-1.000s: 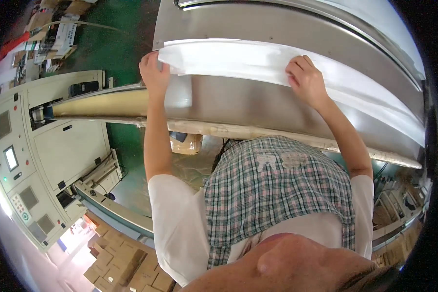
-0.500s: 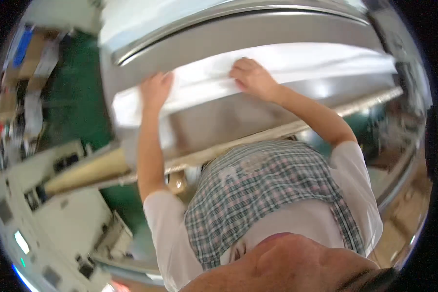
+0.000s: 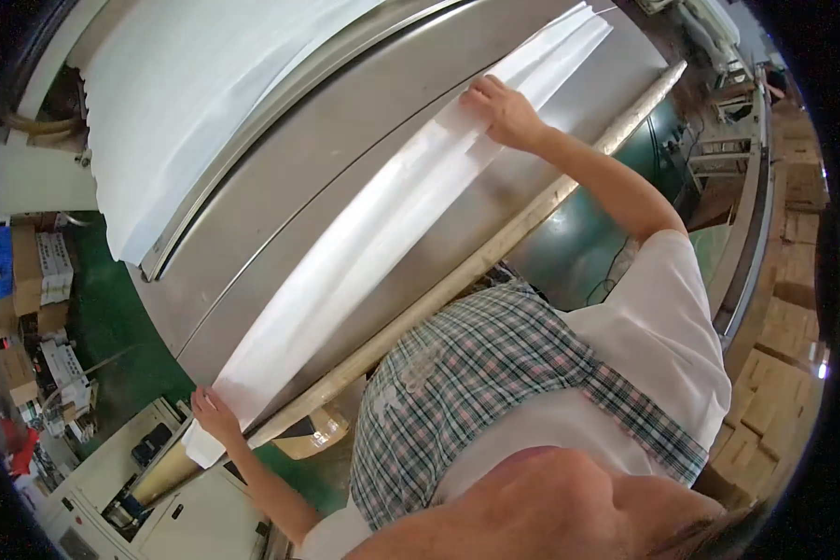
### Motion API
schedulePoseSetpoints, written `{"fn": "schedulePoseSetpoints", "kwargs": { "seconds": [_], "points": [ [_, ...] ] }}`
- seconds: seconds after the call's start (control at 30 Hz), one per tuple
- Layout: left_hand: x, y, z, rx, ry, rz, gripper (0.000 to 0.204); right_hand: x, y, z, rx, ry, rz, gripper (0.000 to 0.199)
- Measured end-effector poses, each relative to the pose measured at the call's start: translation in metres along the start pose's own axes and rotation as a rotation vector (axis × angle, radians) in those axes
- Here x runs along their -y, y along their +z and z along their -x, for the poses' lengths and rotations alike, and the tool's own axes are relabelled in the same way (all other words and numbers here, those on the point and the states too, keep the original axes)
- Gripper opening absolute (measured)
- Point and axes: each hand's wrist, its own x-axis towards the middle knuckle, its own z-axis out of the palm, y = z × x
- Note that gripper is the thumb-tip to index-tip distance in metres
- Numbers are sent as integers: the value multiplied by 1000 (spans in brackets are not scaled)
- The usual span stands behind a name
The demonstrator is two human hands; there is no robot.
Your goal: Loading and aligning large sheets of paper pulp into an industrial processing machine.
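Observation:
A long white sheet (image 3: 345, 252), folded lengthwise into a strip, runs diagonally across a smooth metal table (image 3: 298, 187). I cannot tell whether it is cloth or film. At its lower left end, which hangs past the table edge, my left hand (image 3: 216, 417) is closed with the fingers over the strip. Farther up toward the right, my right hand (image 3: 508, 114) has its fingers curled over the strip's far edge, with the palm above the folds. The far end of the strip lies beyond that hand.
Between me and the table's near edge runs a long pale roller (image 3: 476, 261). Beyond a metal bar (image 3: 280, 98), a wide white sheet (image 3: 187, 103) hangs in folds. Cartons (image 3: 33, 271) stand on the green floor at left, beside a pale machine cabinet (image 3: 205, 518). Stacked brown boxes (image 3: 774, 392) line the right.
My view has turned, so the table and strip now slant. My hands are farther apart: the left has slid out to the strip's end, the right toward the other end.

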Motion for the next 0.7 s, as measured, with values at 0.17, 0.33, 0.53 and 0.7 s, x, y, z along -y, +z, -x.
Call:
{"fn": "schedulePoseSetpoints", "kwargs": {
  "seconds": [0.17, 0.33, 0.53, 0.7],
  "points": [
    [-73, 38, -8, 101, 105, -59, 38, -120, -9, 13, 96, 123, 172, 33],
    [-183, 32, -32, 137, -210, -24, 46, -274, -31, 30, 381, 310, 456, 31],
    [-254, 31, -44, 293, -346, -89, 49, -418, 1, 16, 461, 305, 471, 28],
    [-274, 44, -65, 477, -378, -111, 51, -464, 28, 18, 284, 658, 53, 48]
  ]
}}
